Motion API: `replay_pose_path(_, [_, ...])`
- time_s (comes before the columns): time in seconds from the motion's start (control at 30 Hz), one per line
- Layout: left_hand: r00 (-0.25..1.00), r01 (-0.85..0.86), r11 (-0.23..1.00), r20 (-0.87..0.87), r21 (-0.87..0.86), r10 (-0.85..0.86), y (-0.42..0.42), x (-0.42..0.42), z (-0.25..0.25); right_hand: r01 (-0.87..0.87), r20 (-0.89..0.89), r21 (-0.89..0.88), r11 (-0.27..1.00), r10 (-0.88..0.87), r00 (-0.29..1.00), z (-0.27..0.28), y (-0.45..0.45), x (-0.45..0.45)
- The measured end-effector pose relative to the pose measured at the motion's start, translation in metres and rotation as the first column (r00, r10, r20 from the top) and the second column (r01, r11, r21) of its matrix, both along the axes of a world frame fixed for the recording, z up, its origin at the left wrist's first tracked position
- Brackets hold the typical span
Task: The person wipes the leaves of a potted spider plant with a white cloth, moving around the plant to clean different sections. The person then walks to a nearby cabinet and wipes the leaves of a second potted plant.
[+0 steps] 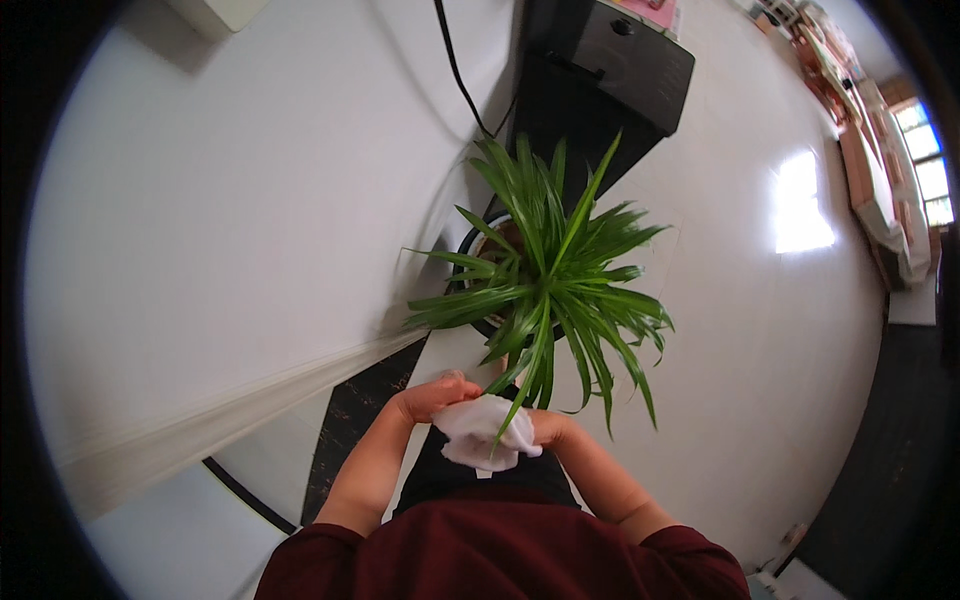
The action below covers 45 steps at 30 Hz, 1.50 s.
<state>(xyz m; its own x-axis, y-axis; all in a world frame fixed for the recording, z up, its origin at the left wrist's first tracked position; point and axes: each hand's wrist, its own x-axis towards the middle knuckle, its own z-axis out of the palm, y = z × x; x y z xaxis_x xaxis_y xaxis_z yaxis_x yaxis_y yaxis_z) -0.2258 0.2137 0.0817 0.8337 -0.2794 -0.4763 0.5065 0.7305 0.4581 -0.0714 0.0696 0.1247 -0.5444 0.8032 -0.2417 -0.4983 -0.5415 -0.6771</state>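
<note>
Close to my body, a white cloth (484, 439) is bunched between my two hands. My left hand (442, 394) has its fingers curled at a leaf of the potted plant, beside the cloth's upper left edge; whether it grips leaf or cloth cannot be made out. Most of my right hand (546, 427) is hidden behind the cloth, which lies over it. One long green leaf hangs across the front of the cloth. The plant (547, 281) has many long, narrow green leaves and stands in a round, dark-rimmed pot (465, 251) just beyond my hands.
Behind the plant stands a black cabinet-like appliance (637, 67), with a black cable (457, 67) running down the white wall (247, 187) on the left. Pale glossy tiles (720, 375) cover the floor. A sofa (874, 176) is at the far right by a window. A dark marbled floor strip (360, 409) lies left.
</note>
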Motion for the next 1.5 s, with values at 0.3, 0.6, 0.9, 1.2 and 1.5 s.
replay_pose_path(0.3, [0.962, 0.051, 0.982, -0.272, 0.18, 0.0, 0.016, -0.024, 0.034, 0.493, 0.095, -0.433, 0.754, -0.506, 0.857, -0.035, -0.033, -0.021])
replay_pose_path(0.6, [0.905, -0.056, 0.996, -0.418, 0.067, 0.079, -0.005, -0.072, 0.065, 0.759, 0.721, -0.046, 0.65, -0.504, 0.476, -0.034, -0.062, -0.072])
replay_pose_path(0.9, [0.978, 0.05, 0.88, -0.204, 0.473, 0.054, -0.018, -0.058, 0.145, 0.555, 0.57, 0.154, 0.817, -0.532, 0.626, 0.025, -0.038, -0.136])
replay_pose_path(1.2, [0.903, 0.055, -0.021, -0.059, 0.998, -0.425, -0.028, -0.037, 0.15, 0.814, 0.107, 0.137, 0.564, -0.826, 0.554, -0.006, 0.023, -0.125])
replay_pose_path(1.5, [0.732, 0.265, 0.18, -0.076, 0.947, -0.677, -0.018, -0.008, 0.152, 0.846, 0.016, 0.025, 0.532, -0.847, 0.532, 0.01, 0.041, -0.085])
